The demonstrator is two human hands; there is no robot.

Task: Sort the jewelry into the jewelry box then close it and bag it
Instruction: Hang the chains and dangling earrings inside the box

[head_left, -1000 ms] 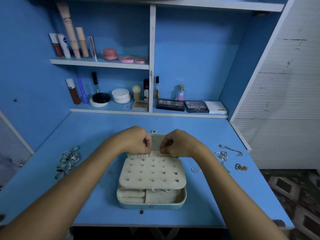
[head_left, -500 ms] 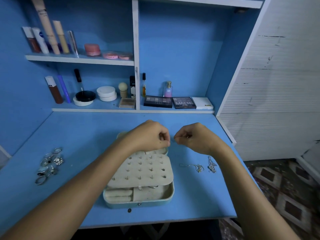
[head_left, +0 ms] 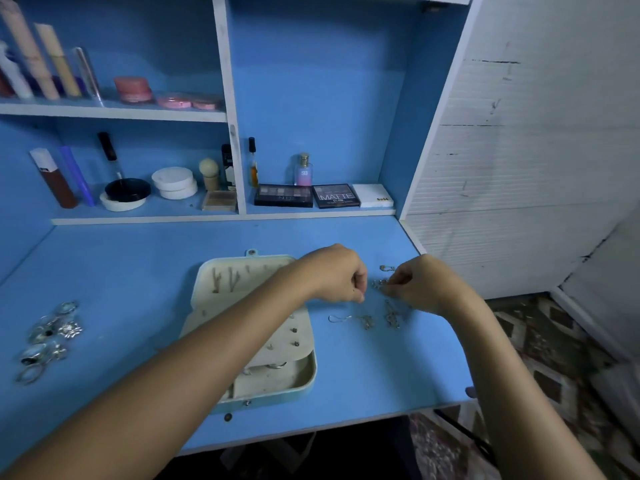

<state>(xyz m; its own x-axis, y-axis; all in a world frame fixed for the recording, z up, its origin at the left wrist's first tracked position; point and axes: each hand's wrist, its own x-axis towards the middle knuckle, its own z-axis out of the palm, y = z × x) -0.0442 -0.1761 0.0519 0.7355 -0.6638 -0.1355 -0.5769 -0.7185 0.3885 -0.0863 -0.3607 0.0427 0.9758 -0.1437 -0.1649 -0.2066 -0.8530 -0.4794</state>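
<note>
1. Head view: a person leans over a blue desk (head_left: 121, 271), both forearms stretched out over an open jewelry box (head_left: 277, 382).
2. The right hand (head_left: 420, 284) sits to the right of the box with its fingers curled in; thumb and fingertips pinch a small silver chain piece (head_left: 380, 283) just above the desk.
3. The left hand (head_left: 337, 273) is closed into a loose fist beside it, fingertips drawn together near the same chain piece. Whether it actually grips the chain cannot be told; the contact is hidden by the knuckles.
4. More silver chains (head_left: 367, 320) lie loose on the desk just below the two hands, and another small clasp (head_left: 386, 268) lies just behind them.
5. The box lies open, its lid (head_left: 239, 275) flat behind it with hooks showing, and a studded earring panel (head_left: 291, 341) over the tray, partly hidden by the left forearm.
6. A cluster of rings (head_left: 52, 337) rests well apart at the desk's left edge.
7. Cosmetics, among them eyeshadow palettes (head_left: 308, 195), line the shelves behind.
</note>
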